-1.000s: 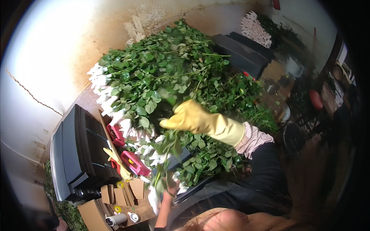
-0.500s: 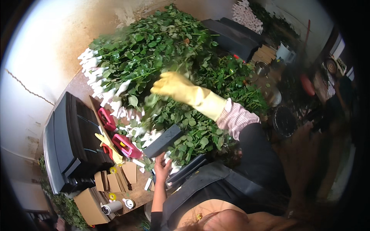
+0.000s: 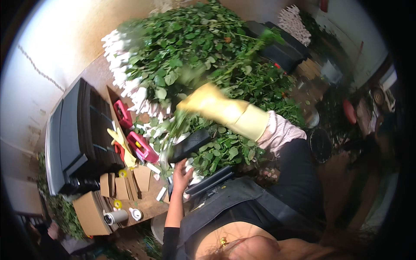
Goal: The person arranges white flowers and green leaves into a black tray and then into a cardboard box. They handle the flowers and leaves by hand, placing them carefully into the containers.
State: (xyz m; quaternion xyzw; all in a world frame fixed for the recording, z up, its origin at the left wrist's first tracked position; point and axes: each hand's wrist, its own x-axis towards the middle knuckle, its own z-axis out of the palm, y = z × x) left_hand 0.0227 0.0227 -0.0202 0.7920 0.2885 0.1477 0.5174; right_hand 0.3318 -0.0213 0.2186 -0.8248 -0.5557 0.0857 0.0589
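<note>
My right hand [image 3: 193,104], in a long yellow rubber glove and blurred by motion, grips leafy rose stems [image 3: 175,128] that hang toward the lower left. My bare left hand [image 3: 182,174] has its fingers apart beside a dark rectangular block [image 3: 195,141], just below it. Under and around both hands lie leafy stems [image 3: 229,149] with white-wrapped heads at their left ends. A big pile of roses [image 3: 182,47], its wrapped heads [image 3: 119,60] facing left, covers the back of the table. A black channel-like piece [image 3: 210,182] lies at the near edge.
Left: stacked dark grey trays [image 3: 73,134], pink plastic holders [image 3: 143,147], a spare yellow glove [image 3: 123,145], cardboard pieces [image 3: 138,177], tape rolls [image 3: 117,204], a flask [image 3: 116,216]. Back right: a dark box [image 3: 277,45], more wrapped roses [image 3: 294,24]. Lower left edge: part of another person [image 3: 52,229].
My gloved right hand rose at the half-second frame and is now slightly further right, with stems swinging beneath it. My left hand, earlier behind foliage, shows beside the block. The whole view has shifted.
</note>
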